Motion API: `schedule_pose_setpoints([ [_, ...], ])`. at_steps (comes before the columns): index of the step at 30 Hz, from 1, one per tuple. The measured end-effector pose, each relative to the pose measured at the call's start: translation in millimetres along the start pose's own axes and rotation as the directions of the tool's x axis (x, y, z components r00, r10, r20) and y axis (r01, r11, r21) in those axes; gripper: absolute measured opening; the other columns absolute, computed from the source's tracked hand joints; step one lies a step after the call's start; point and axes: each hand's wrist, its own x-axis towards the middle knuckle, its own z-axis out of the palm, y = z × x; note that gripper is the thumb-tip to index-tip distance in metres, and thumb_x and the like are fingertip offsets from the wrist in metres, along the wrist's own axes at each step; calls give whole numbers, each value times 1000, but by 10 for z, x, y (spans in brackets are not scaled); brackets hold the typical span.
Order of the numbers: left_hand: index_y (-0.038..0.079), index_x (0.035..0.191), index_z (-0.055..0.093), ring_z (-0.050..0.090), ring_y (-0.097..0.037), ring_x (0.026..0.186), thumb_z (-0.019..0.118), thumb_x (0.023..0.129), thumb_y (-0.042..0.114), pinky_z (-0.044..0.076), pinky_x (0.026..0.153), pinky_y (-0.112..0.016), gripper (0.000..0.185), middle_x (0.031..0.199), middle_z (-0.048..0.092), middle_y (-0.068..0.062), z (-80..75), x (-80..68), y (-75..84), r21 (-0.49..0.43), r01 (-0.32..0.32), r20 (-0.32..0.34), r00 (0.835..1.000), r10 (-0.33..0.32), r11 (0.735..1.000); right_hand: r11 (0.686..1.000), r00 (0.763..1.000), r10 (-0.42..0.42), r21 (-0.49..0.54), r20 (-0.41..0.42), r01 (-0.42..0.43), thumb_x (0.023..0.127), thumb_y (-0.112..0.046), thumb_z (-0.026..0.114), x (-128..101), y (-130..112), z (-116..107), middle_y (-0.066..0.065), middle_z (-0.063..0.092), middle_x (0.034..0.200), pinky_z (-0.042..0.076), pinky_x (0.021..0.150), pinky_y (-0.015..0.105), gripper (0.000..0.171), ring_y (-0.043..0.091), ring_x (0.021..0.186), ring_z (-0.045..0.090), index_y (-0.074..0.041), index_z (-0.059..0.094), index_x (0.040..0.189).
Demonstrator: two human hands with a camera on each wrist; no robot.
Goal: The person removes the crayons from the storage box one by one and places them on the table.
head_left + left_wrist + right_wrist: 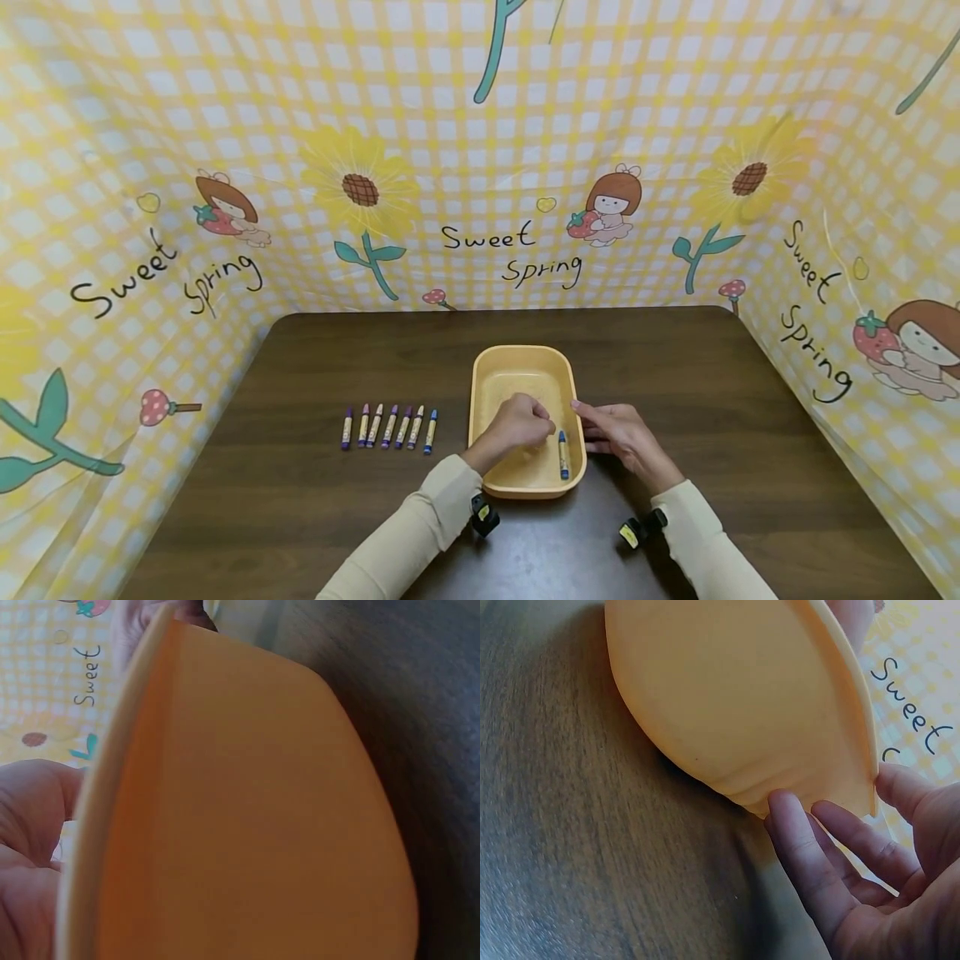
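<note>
Both hands at the yellow tub, one crayon inside.
Head cam: I see my left hand (517,425) over the yellow plastic tub (483,392), fingers curled, can't tell if they pinch anything; a blue crayon (563,454) lies in the tub just right of that hand. Right hand (618,433) sits vs. the tub's right wall, fingers loosely straight, touching the rim. Seven crayons in a row (388,427) lie on the brown table (675,375), well left of the left hand. L wrist cam: tub's outer wall (247,825) fills the frame, hand's edge (26,855) beside the rim; grip not visible. R wrist cam: fingertips (787,814) spread, resting on the tub's wall (727,697).
</note>
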Motion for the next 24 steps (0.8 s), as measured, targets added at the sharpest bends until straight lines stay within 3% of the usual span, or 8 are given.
schedule_pose_setpoints([
  [5,3,72,69,68,-20,61,68,83,4,64,62,-33,11,70,70,-10,23,31,-20,-5,44,26,999,-44,999,1000,1000,3,6,-8,-3,96,-29,69,5,3,-9,11,77,94,64,72,31,43,15,83,73,12,69,110],
  [11,16,48,45,64,-19,49,66,82,2,63,57,-33,43,45,44,7,91,79,37,54,42,36,998,-44,998,1000,1000,-10,24,1,10,96,-29,70,-6,-6,-9,10,77,93,64,70,29,44,14,81,73,13,68,112],
  [16,18,49,42,64,-21,47,67,81,1,61,51,-31,44,43,42,7,186,112,103,85,43,50,998,-48,995,999,1000,-17,28,16,16,97,-29,69,-15,-1,-12,11,77,95,64,69,29,47,15,82,73,14,66,114],
  [24,12,59,46,57,-20,43,62,78,-8,60,47,-33,32,47,46,1,312,116,181,129,57,6,998,-59,990,999,1000,-25,41,9,25,95,-29,71,-5,12,-13,7,77,90,64,70,30,42,14,80,72,11,69,109],
])
